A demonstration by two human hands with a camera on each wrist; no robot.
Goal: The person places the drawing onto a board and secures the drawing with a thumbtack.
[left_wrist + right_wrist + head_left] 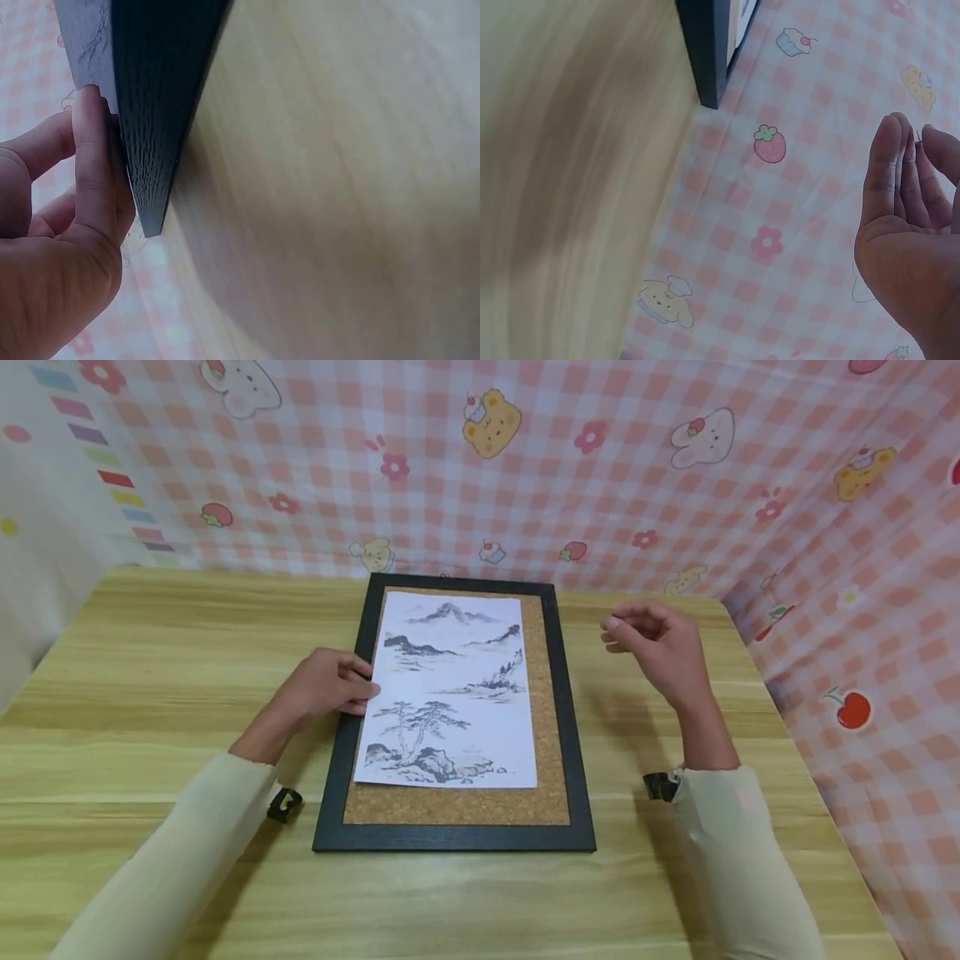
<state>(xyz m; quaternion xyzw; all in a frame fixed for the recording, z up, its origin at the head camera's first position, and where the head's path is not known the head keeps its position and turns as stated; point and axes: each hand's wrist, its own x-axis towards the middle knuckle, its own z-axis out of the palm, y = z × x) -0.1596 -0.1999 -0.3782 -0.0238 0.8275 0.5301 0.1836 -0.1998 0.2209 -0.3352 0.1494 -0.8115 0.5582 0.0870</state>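
A white sheet of paper point(450, 689) printed with an ink landscape of mountains and pines lies on a black-framed cork board point(555, 735). At its left edge my left hand point(333, 681) pinches the sheet, with the fingers over the frame's left side; the left wrist view shows this hand point(82, 195) close beside the frame point(154, 112). My right hand point(656, 643) is raised to the right of the board, apart from it. Between its thumb and fingers the right wrist view shows a tiny pin point(919, 137) with a thin upright point; its head is mostly hidden.
The board lies on a light wood-grain table point(187, 693). A pink checked cloth point(435, 502) with cartoon prints hangs behind the table and along its right side. Small black devices point(286, 805) sit at both wrists.
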